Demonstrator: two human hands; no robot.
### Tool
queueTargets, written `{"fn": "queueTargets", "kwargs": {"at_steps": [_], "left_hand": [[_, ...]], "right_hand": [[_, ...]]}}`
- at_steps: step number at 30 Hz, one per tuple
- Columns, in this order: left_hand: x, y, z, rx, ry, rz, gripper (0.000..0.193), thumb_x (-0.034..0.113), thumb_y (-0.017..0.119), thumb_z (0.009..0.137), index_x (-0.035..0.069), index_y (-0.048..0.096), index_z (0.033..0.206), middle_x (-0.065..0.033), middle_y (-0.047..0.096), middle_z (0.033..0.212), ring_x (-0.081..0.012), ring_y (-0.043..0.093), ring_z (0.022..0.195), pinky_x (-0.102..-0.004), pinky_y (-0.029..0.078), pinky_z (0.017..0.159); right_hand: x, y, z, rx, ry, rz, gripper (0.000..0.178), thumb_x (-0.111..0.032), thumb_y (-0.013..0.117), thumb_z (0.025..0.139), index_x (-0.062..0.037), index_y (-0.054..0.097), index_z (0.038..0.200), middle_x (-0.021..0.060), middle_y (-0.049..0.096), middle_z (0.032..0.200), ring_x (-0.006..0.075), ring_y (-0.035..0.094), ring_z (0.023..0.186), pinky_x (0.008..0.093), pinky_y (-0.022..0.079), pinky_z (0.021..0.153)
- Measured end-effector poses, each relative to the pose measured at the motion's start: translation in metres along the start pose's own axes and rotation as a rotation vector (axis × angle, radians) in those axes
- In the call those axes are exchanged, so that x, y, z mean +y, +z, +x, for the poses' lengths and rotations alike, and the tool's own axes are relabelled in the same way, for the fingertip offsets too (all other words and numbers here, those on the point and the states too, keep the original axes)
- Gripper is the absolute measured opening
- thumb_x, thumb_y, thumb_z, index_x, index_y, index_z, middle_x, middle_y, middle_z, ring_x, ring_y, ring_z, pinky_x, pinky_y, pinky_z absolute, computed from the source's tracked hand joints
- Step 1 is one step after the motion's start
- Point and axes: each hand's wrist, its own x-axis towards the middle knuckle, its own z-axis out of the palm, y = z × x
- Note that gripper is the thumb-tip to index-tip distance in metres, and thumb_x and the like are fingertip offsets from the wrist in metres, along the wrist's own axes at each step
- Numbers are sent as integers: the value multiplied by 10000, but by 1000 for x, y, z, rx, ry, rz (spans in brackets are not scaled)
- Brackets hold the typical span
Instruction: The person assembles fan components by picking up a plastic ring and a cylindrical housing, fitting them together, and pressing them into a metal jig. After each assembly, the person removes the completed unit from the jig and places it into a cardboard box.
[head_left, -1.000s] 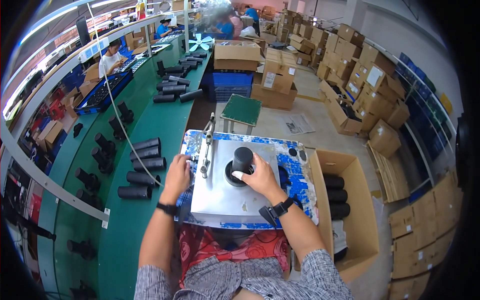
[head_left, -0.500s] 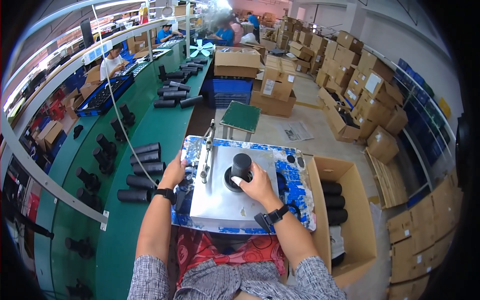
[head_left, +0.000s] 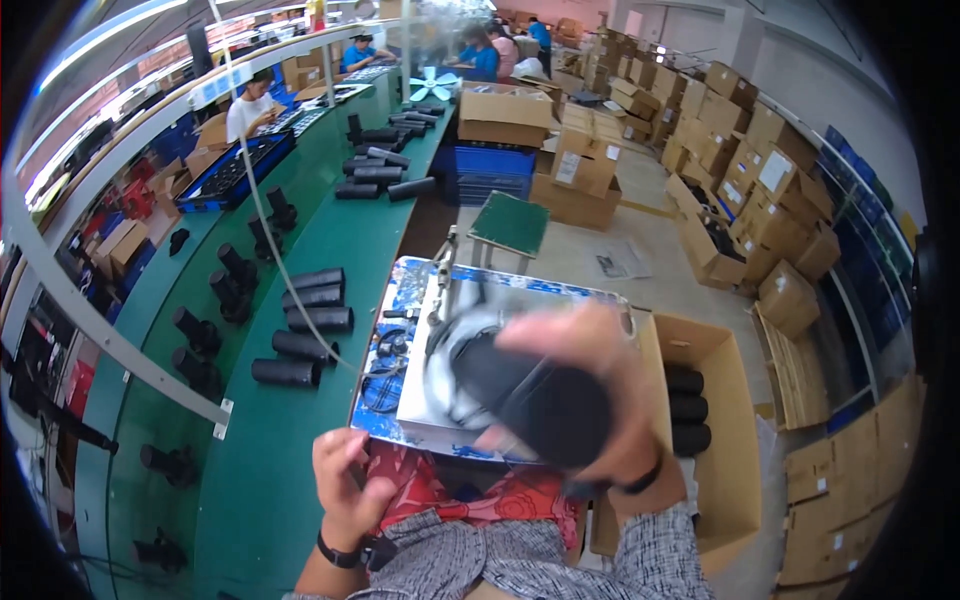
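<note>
My right hand [head_left: 600,385] holds a black cylindrical part [head_left: 530,395] lifted close to the camera and blurred, above a grey metal plate [head_left: 425,400] that lies on a small blue patterned work board [head_left: 400,300]. My left hand [head_left: 345,490] rests low at the near left corner of that board, fingers loosely curled, holding nothing that I can see. A black band sits on each wrist. A thin upright metal post [head_left: 440,270] stands at the plate's far left.
Several black tubes [head_left: 300,335] lie on the long green bench [head_left: 260,480] to my left. An open carton [head_left: 700,350] with black tubes [head_left: 685,410] stands at my right. A green stool [head_left: 510,222] and stacked cartons [head_left: 740,170] fill the floor ahead. Other people work along the far benches.
My right hand has lifted the black part off the plate toward the camera. My left hand has left the board's left edge and dropped toward my lap.
</note>
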Motion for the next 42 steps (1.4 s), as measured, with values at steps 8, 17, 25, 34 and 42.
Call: {"fn": "queueTargets", "kwargs": {"at_steps": [8,17,25,34,42], "left_hand": [[-2,-38,-30,-216,0,309,757,253,927,744,54,558,1374,-175,643,1220,-291,651,1075,-396,501,944],[-16,-285,-46,701,-563,959,677,155,750,946,-3,418,1515,-211,611,1324,-333,638,1188,-411,487,1063],[-191,-471,-159,437,-534,1450,589,251,714,1010,-95,476,1423,-306,563,1356,-447,579,1211,-502,471,1084],[-197,-405,-151,515,-668,1771,850,522,667,983,-140,393,1441,-382,477,1385,-492,566,1160,-641,452,1000],[-129,-154,-114,492,-284,661,333,89,655,1028,7,560,1336,-79,561,1170,-201,564,1003,-330,493,897]], "right_hand": [[-10,132,-108,-216,100,-21,521,-202,876,751,-44,721,1223,143,686,1324,291,682,1109,425,501,898],[31,68,-264,181,1055,351,257,35,724,902,-8,679,1151,103,675,1181,196,677,1068,319,545,957],[55,17,-292,392,1105,210,192,-36,671,1011,-10,658,1200,94,694,1218,210,680,1131,349,583,947],[146,-3,-397,292,1178,-596,222,-40,718,880,-34,701,1101,167,707,1056,368,685,1056,444,565,936],[191,2,-401,-23,1562,-661,254,-106,668,886,-5,662,1119,245,696,1026,448,650,1047,545,530,924]]}}
